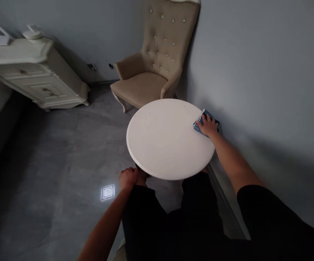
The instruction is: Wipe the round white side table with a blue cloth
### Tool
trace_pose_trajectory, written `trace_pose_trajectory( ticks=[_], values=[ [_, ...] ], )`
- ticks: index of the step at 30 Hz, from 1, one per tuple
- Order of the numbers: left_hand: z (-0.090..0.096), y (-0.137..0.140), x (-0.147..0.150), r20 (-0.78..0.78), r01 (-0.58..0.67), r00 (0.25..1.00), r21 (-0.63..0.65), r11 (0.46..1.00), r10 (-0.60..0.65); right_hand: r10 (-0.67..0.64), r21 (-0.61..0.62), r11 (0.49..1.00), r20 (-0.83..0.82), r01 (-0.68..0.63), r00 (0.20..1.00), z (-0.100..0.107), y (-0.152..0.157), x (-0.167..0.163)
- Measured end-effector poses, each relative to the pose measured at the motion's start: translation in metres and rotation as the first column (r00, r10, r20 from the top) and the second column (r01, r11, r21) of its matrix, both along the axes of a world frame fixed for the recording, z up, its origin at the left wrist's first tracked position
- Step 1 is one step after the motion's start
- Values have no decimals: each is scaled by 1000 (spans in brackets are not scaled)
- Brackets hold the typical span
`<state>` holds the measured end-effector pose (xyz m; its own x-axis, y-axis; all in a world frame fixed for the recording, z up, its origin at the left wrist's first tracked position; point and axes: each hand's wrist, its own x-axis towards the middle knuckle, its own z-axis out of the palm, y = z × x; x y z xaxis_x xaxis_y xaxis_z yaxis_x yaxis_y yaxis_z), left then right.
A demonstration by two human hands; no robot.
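My right hand (208,125) presses a folded blue cloth (202,115) with white edges against the right rim of a round white table (168,141). Its fingers are spread over the cloth, and part of the cloth hangs past the table's edge. Down at the lower left of the table, my left hand (128,178) rests on my left knee, below the tabletop. Its fingers are curled together, and whatever is inside them, if anything, is hidden. Several tiny dark specks show on the far part of the tabletop.
A tan tufted armchair (143,85) stands behind the table. At the left is a cream cabinet (50,78) with a small white object (32,34) on top. The grey wall (268,83) runs close along the right. A bright square light patch (107,192) lies on the floor.
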<state>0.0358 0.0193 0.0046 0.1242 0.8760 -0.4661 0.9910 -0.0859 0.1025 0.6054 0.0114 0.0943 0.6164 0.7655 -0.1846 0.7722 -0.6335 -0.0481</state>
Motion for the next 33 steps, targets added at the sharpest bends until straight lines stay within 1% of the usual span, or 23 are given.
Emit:
trace_pose_trajectory(
  ticks=[3,6,10,13,15,17,20,22,24,25,27,28,30,33],
  values=[
    [-2,-4,0,10,7,1000,17,1000,-7,22,-44,999,22,-21,1000,5,-50,-30],
    [-5,-7,-2,20,-4,1000,35,999,3,91,-71,994,41,-88,995,5,-97,-71],
    [-5,-9,-4,39,-17,999,19,1000,16,227,-66,973,66,-222,972,2,-149,-146],
    [0,-11,-4,50,-30,998,19,999,29,324,-45,946,39,-322,945,1,-173,-216],
    [3,-13,-2,47,-48,998,28,998,46,394,-31,918,2,-394,919,4,-176,-266],
    [5,-14,0,40,-54,998,33,998,52,479,-3,878,-40,-479,877,8,-168,-314],
    [9,-17,1,29,-50,998,31,998,49,607,72,795,-91,-602,790,18,-140,-373],
    [11,-18,-1,36,-23,999,22,999,23,663,107,749,-116,-654,740,24,-117,-397],
    [12,-20,-5,45,5,999,16,1000,-6,687,126,727,-135,-675,714,27,-98,-406],
    [12,-21,-6,44,7,999,17,1000,-7,692,137,722,-140,-679,708,28,-91,-405],
    [10,-21,-8,28,-22,999,25,999,22,680,155,733,-128,-662,722,26,-83,-391],
    [9,-22,-8,21,-41,999,30,999,41,661,157,749,-115,-643,742,24,-82,-378],
    [5,-21,-8,23,-61,998,42,997,60,603,134,796,-98,-590,791,19,-88,-341],
    [0,-19,-7,42,-57,998,54,997,55,478,45,878,-74,-476,875,13,-107,-264]
  ],
)
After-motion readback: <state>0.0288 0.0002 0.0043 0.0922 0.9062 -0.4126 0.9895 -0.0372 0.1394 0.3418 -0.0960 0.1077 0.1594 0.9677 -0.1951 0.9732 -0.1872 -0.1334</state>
